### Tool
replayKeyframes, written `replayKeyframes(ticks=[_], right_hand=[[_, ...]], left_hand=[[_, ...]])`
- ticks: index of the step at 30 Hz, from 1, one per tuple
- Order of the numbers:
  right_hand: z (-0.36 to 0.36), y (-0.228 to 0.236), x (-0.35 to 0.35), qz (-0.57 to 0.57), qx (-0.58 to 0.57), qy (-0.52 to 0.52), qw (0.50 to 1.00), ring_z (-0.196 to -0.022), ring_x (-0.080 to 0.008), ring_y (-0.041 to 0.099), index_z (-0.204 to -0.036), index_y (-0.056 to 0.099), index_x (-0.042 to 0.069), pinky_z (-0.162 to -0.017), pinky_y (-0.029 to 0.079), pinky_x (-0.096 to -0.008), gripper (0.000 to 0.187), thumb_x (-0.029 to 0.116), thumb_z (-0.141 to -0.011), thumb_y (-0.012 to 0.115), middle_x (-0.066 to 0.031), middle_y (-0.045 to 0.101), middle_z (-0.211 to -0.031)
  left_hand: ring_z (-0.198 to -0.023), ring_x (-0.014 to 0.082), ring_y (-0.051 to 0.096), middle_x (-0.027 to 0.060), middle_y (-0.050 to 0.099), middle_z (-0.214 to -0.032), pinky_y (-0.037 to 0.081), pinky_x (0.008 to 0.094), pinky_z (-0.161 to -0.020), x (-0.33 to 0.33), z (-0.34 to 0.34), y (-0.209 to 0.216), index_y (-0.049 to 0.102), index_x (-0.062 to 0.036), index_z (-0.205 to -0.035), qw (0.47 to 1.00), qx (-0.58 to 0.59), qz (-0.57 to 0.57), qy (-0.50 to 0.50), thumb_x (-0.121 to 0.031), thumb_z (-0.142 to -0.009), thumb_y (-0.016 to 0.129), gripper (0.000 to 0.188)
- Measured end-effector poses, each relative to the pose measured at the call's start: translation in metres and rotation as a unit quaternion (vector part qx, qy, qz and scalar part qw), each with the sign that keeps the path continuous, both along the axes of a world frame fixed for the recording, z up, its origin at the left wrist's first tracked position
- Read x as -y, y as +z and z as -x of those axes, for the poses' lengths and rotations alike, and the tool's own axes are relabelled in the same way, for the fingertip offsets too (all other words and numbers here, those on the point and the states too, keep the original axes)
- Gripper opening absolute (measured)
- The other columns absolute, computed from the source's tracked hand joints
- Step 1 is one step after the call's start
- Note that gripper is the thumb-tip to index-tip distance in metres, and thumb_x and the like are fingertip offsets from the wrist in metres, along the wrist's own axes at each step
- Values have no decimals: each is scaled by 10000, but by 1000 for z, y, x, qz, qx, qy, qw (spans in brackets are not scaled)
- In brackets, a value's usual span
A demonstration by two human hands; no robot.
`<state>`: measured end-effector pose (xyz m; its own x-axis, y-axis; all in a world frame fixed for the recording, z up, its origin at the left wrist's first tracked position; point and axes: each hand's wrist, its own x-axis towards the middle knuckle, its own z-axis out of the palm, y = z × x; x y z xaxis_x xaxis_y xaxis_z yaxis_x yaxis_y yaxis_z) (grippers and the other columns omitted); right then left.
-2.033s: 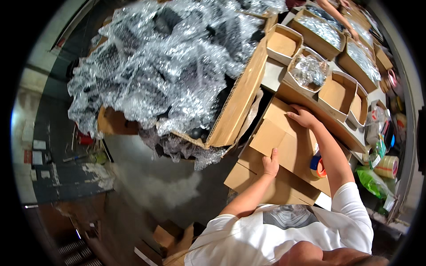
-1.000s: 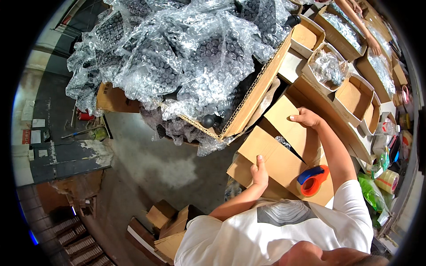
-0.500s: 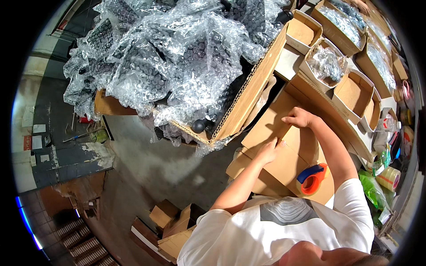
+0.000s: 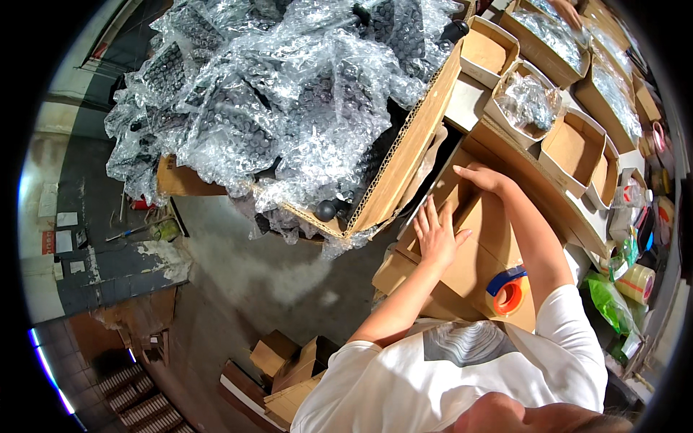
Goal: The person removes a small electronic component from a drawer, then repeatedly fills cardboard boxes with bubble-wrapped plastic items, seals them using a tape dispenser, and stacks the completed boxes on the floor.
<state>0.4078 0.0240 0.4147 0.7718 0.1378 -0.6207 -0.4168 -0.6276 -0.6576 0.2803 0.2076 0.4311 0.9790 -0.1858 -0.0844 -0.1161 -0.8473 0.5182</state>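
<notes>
Rests left hand [image 4: 439, 243] with splayed fingers, right hand [image 4: 485, 178] with unclear finger grip, on cardboard box [image 4: 482, 249] near tape dispenser [image 4: 507, 278]

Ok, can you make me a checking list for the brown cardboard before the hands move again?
1. Left hand free to move: ok, fingers spread over the brown cardboard, holding nothing else.
2. Right hand has a firm grip: cannot tell, its fingers reach over the cardboard's far part.
3. Tape dispenser out of the hands' way: ok, it lies nearer the person's shirt.
4. Contents under the cardboard seen: cannot tell, they're hidden.
5. Other person's hand well away: ok, it's by the far boxes.
</notes>
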Motion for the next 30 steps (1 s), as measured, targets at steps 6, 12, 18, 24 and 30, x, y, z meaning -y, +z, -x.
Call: replayKeyframes(ticks=[6,12,18,24,30], right_hand=[[116,144,11,227,114,124,959,-942,-391,609,-1306,459,179,-837,478,-458,629,518,-798,608,-191,643,-1026],[257,116,-9,226,29,-3,974,-855,-355,642,-1240,504,120,-783,484,-421,620,540,-797,610,-212,658,-869],[243,127,-35,-14,159,-232,960,-780,-190,524,-968,495,74,-712,425,-286,480,286,-675,811,-68,537,-817],[201,85,-23,-87,305,-131,939,-897,-196,475,-1083,388,73,-831,420,-310,551,80,-627,696,-100,448,-980],[186,79,-23,-53,336,-14,940,-882,-233,578,-1151,421,38,-796,475,-340,576,50,-634,675,-149,552,-1008]], left_hand=[[-819,308,643,160,669,-864,492,394,-721,-17,-13,-10,648,-25,-940,968,-197,155,-14,-443,-712,742,486],[-621,209,599,140,634,-708,472,335,-595,-8,-22,-28,642,2,-826,952,-208,222,-44,-334,-714,773,378],[-601,94,554,43,627,-687,441,251,-546,-9,-23,-42,627,-10,-771,902,-236,359,29,-145,-722,767,200],[-799,105,565,26,635,-862,447,234,-747,-20,-26,-44,606,-60,-905,699,-401,590,61,-271,-894,589,212],[-986,140,594,28,656,-956,451,330,-893,-35,-28,0,601,-118,-973,562,-459,686,54,-364,-952,497,268]])
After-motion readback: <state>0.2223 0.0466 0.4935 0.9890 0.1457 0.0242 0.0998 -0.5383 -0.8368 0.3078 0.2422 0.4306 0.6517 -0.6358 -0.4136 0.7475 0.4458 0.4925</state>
